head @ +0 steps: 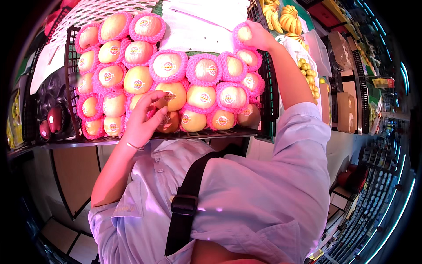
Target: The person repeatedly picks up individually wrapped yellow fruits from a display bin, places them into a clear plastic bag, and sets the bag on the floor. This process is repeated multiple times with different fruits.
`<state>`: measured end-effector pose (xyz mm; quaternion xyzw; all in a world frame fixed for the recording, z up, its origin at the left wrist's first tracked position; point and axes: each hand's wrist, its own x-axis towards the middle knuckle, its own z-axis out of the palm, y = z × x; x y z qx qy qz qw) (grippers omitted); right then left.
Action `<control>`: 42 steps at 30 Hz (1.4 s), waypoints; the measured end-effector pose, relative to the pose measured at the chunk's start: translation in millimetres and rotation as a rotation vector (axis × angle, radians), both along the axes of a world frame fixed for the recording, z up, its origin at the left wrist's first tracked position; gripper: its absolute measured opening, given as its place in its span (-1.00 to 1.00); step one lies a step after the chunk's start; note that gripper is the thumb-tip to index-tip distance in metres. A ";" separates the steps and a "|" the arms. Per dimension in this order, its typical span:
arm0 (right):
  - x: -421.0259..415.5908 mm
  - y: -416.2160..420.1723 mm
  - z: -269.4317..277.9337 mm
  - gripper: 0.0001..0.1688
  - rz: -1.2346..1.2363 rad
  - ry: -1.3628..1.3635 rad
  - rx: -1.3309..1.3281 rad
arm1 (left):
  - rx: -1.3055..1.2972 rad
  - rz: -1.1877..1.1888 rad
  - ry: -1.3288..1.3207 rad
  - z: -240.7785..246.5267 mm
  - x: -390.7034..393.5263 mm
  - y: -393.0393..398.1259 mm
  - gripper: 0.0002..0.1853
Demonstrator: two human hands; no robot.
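My right hand point(260, 37) is closed around an apple point(244, 34) in a pink foam net, at the far right corner of the stacked fruit. My left hand point(145, 115), with a thin bracelet at the wrist, hovers over or touches the front apples, fingers curled and thumb apart; I see nothing held in it. Close by its fingertips is a yellowish apple point(175, 95) bearing a sticker. Rows of similar stickered apples point(201, 96), mostly in pink nets, fill the black plastic crate point(271, 89). Behind them lies a white sheet point(194, 29).
Left of the crate, dark red apples point(56, 118) sit in a black moulded tray point(62, 85). Bananas point(290, 19) and small yellow-green fruits point(308, 76) lie to the right. Cardboard boxes point(344, 110) stand farther right. White netting point(99, 13) covers the far left.
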<state>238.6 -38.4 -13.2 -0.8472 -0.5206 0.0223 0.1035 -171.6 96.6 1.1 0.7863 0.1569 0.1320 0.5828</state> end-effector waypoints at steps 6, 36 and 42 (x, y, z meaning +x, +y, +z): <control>33.2 13.6 -27.5 -0.15 0.120 0.083 -0.194 | -0.069 0.041 0.083 1.1 -0.7 -2.9 -0.67; -199.6 -24.6 10.4 -0.44 -0.102 0.061 0.202 | -0.046 1.279 -0.559 -91.2 -255.1 102.3 -0.77; -341.2 28.9 -6.8 -0.65 -0.029 0.135 0.032 | -0.281 1.274 0.010 -301.5 -333.4 120.0 -0.69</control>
